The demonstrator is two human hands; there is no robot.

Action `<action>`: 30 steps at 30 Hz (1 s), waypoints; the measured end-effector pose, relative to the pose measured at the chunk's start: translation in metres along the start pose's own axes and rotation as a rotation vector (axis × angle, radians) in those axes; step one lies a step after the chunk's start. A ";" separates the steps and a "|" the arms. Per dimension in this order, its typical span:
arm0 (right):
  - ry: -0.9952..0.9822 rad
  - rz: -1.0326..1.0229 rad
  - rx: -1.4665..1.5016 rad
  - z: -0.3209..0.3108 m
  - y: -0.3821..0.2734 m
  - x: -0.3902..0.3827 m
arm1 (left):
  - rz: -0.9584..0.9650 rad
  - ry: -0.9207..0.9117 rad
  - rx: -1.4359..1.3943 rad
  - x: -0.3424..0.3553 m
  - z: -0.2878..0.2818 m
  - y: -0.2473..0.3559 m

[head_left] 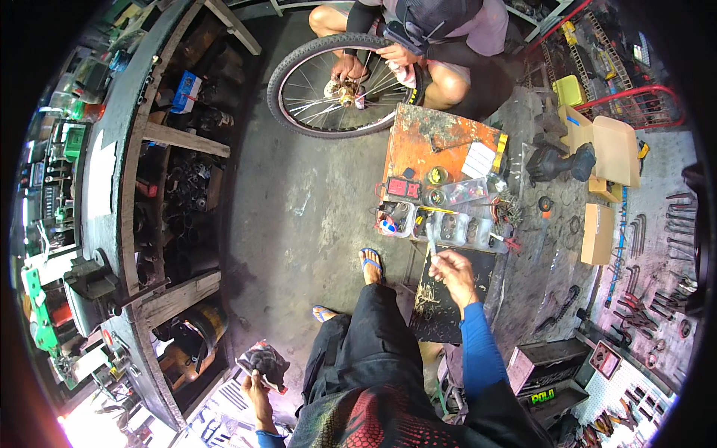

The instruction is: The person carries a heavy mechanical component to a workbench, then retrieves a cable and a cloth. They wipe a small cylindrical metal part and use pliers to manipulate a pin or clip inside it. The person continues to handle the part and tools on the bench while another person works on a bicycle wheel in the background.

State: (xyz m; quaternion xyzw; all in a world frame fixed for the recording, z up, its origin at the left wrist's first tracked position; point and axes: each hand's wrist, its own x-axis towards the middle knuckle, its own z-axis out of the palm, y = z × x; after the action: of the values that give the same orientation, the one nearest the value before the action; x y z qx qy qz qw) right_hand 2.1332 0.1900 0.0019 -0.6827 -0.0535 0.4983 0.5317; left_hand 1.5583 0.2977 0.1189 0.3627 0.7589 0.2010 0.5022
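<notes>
My left hand [255, 387] is low at the left, gripping a crumpled dark bundle [265, 364] with some white and red on it; I cannot make out what it is. My right hand [452, 270] reaches forward with fingers closed on a slim pale item [432, 239], which points toward the plastic compartment tray [467, 230] on a worn orange-topped stand [411, 138]. Around that tray sit small round tubs [437, 175], a red-and-black case [402, 188], a clear box [463, 192] and some loose small tools.
A co-worker [448, 22] crouches beyond the stand, handling a bicycle wheel [280, 75]. Wooden shelving [187, 149] full of parts runs along my left. To the right are a workbench [560, 254] with a power tool [556, 160], cardboard boxes [597, 235] and rows of hand tools [680, 228]. Concrete floor [284, 201] lies between.
</notes>
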 end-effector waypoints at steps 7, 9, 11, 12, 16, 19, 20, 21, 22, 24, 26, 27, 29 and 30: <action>-0.363 -0.171 0.020 0.093 -0.069 -0.046 | 0.045 -0.245 -0.276 0.003 0.072 0.092; -0.443 -0.191 0.010 0.120 -0.087 -0.059 | 0.090 -0.292 -0.317 -0.003 0.092 0.111; -0.497 -0.206 -0.008 0.139 -0.101 -0.069 | 0.122 -0.328 -0.305 -0.002 0.097 0.111; -0.487 -0.209 -0.008 0.142 -0.100 -0.070 | 0.149 -0.378 -0.275 0.003 0.098 0.109; -0.288 -0.099 -0.076 0.121 -0.057 -0.051 | 0.156 -0.193 -0.254 -0.003 0.091 0.104; 0.017 0.046 -0.237 0.068 -0.009 -0.022 | 0.130 -0.043 -0.315 0.003 0.055 0.056; 0.093 0.071 -0.290 0.046 0.008 -0.011 | 0.098 0.014 -0.377 0.000 0.045 0.044; 0.171 0.117 -0.309 0.034 0.012 -0.004 | 0.097 0.033 -0.404 0.006 0.027 0.011; 0.195 0.165 -0.298 0.024 0.010 0.001 | 0.096 0.064 -0.433 0.011 0.008 -0.023; 0.278 0.240 -0.461 0.012 0.011 0.013 | 0.001 0.153 -0.430 0.004 -0.011 -0.052; 0.251 0.198 -0.514 -0.009 0.030 0.035 | -0.003 0.163 -0.428 -0.002 -0.031 -0.075; 0.264 0.208 -0.571 -0.006 0.030 0.042 | -0.027 0.195 -0.399 -0.009 -0.037 -0.080; 0.254 0.242 -0.635 -0.001 0.027 0.062 | -0.043 0.261 -0.393 -0.023 -0.045 -0.090; 0.253 0.259 -0.657 0.006 0.029 0.073 | -0.055 0.298 -0.390 -0.032 -0.051 -0.098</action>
State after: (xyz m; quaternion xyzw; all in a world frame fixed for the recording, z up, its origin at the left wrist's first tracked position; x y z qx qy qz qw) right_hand 2.1516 0.2258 -0.0653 -0.8741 -0.0576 0.4296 0.2192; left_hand 1.4854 0.2124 0.0940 0.2044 0.7808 0.3814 0.4507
